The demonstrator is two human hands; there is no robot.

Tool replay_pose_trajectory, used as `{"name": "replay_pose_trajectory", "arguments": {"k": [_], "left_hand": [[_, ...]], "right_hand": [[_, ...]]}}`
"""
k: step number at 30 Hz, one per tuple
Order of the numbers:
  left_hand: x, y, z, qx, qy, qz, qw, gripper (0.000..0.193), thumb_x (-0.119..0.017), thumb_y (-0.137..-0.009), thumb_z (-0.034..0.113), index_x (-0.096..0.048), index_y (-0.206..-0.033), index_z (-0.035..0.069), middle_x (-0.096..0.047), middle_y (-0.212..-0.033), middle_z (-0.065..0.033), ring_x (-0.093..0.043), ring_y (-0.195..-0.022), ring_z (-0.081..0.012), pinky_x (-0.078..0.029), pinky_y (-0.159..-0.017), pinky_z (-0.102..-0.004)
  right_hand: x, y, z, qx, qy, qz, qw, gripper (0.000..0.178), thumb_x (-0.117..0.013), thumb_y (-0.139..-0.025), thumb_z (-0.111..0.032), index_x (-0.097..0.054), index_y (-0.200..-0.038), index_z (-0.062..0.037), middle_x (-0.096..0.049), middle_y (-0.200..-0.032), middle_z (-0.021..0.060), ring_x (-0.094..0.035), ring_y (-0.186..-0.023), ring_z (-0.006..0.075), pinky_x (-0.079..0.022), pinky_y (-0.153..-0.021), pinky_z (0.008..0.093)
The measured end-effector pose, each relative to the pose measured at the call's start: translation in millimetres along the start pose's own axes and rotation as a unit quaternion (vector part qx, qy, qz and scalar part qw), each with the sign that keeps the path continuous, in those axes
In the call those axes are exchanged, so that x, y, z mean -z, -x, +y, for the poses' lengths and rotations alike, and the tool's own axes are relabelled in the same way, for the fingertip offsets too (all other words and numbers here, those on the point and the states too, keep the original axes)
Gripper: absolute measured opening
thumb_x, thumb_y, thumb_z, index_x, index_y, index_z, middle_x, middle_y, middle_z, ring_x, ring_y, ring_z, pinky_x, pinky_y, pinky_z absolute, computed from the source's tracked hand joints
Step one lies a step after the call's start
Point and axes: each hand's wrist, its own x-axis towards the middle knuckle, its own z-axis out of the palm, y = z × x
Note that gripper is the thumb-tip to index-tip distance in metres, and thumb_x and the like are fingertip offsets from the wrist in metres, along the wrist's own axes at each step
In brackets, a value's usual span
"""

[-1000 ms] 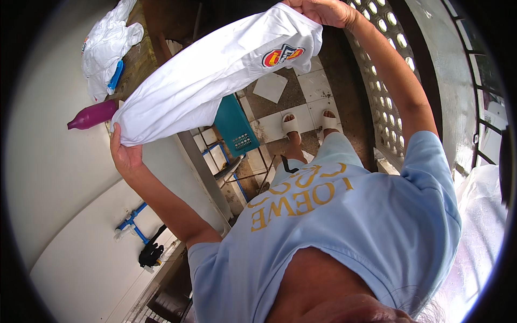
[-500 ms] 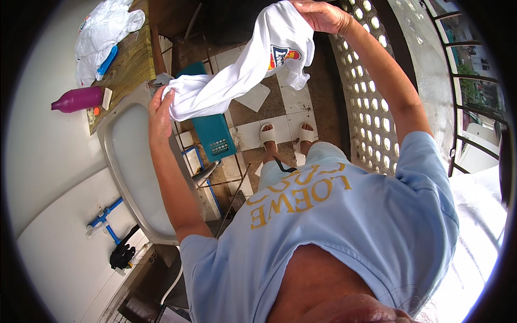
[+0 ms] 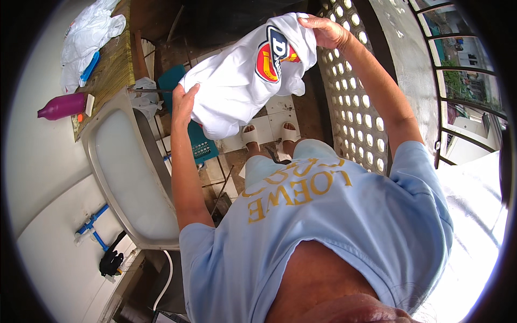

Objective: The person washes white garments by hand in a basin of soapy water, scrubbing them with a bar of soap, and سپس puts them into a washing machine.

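Observation:
A white cloth garment [image 3: 229, 81] with a red, yellow and dark blue print hangs spread between my two hands, above the floor. My left hand [image 3: 183, 105] pinches its left edge, thumb over the fabric. The far right corner is gripped by my right hand [image 3: 329, 33], with the arm stretched out. The cloth sags in folds in the middle and at its right end. Beside my left forearm stands a sink [image 3: 156, 218] with a metal rim and cloudy whitish water in its basin.
On the wooden counter [image 3: 125, 59] lie a white cloth bundle [image 3: 89, 40], a blue object [image 3: 89, 69] and a purple bottle [image 3: 62, 106]. A teal plastic item [image 3: 171, 81] rests on the tiled floor, partly behind the garment. A perforated block wall [image 3: 353, 113] borders the right side.
The garment has gone from a narrow, twisted strip to a wider spread, showing more of its print. Both hands have come lower in the picture, the left one also shifting right.

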Motion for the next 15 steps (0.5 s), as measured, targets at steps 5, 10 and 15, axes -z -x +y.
{"name": "replay_pose_trajectory", "arguments": {"k": [5, 10, 15], "left_hand": [[50.4, -6.9, 91.9, -0.044, 0.008, -0.076, 0.996, 0.034, -0.069, -0.083, 0.015, -0.061, -0.11, -0.004, -0.068, -0.103, -0.0119, -0.066, -0.089, -0.0157, -0.051, -0.081, -0.028], [61.2, -45.5, 153.8, -0.147, -0.247, 0.004, 0.958, 0.045, -0.069, -0.083, 0.044, -0.065, -0.078, -0.001, -0.066, -0.075, -0.009, -0.063, -0.068, -0.0142, -0.049, -0.063, -0.0285], [21.3, -14.1, 147.8, -0.039, -0.597, 0.003, 0.801, 0.079, -0.058, -0.068, 0.078, -0.071, -0.092, 0.004, -0.07, -0.087, -0.0147, -0.067, -0.086, -0.03, -0.05, -0.075, -0.0415]], "right_hand": [[17.5, 31.7, -27.4, 0.157, -0.208, -0.056, 0.964, 0.104, -0.05, -0.074, -0.079, -0.036, -0.139, 0.0013, -0.045, -0.138, 0.0213, -0.048, -0.124, 0.0358, -0.04, -0.103, 0.0486], [-10.6, 23.2, 47.3, 0.055, -0.131, 0.0, 0.99, 0.098, -0.065, -0.07, -0.071, -0.044, -0.136, -0.0017, -0.052, -0.135, 0.0136, -0.049, -0.123, 0.0284, -0.036, -0.106, 0.0431], [-83.1, -21.8, 33.2, 0.083, -0.258, 0.003, 0.963, 0.118, -0.061, -0.059, -0.083, -0.039, -0.138, 0.0019, -0.051, -0.136, 0.0144, -0.047, -0.126, 0.0299, -0.032, -0.11, 0.0429]]}}
